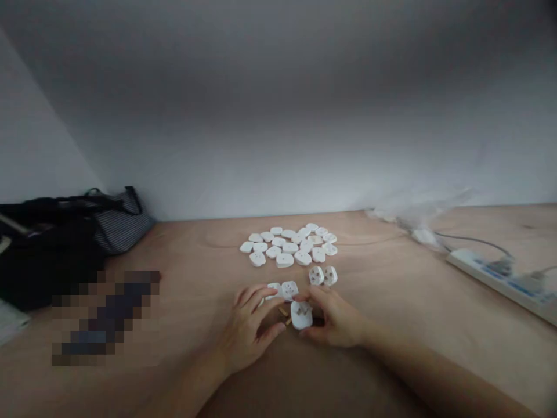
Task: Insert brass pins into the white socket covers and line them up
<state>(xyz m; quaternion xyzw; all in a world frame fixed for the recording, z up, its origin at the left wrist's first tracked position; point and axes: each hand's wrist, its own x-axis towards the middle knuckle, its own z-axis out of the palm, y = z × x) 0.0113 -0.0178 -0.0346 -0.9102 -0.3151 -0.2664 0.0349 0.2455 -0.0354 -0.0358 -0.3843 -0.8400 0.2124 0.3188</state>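
Nearest, on the wooden table (413, 302), a white socket piece (301, 316) is gripped at its right side by the right hand (337, 319), with the thumb laid along the near edge and the forefinger bent over the far edge; its inner face is turned up, and metal-looking parts can be seen within it. Just to its left, the left hand (249, 326) is held with fingers spread and curved, the thumb set apart from the forefinger, and nothing is seen pinched between them. Between the hands, a few small brass-coloured pieces (284, 312) are seen beside the held piece. Well apart on the left, a dark object (108, 319) is blurred into coarse blocks and cannot be made out. Just beyond the held piece, two more white pieces (289, 291) are placed side by side, the left one partly covered by the left fingers; whether it is touched cannot be told. On the far right, a white power strip (478, 269) is set at a slant, with plugs inserted. Beyond the right hand, a pair of white pieces (329, 276) is seen, and farther off a loose cluster of similar white pieces (289, 248) is spread.
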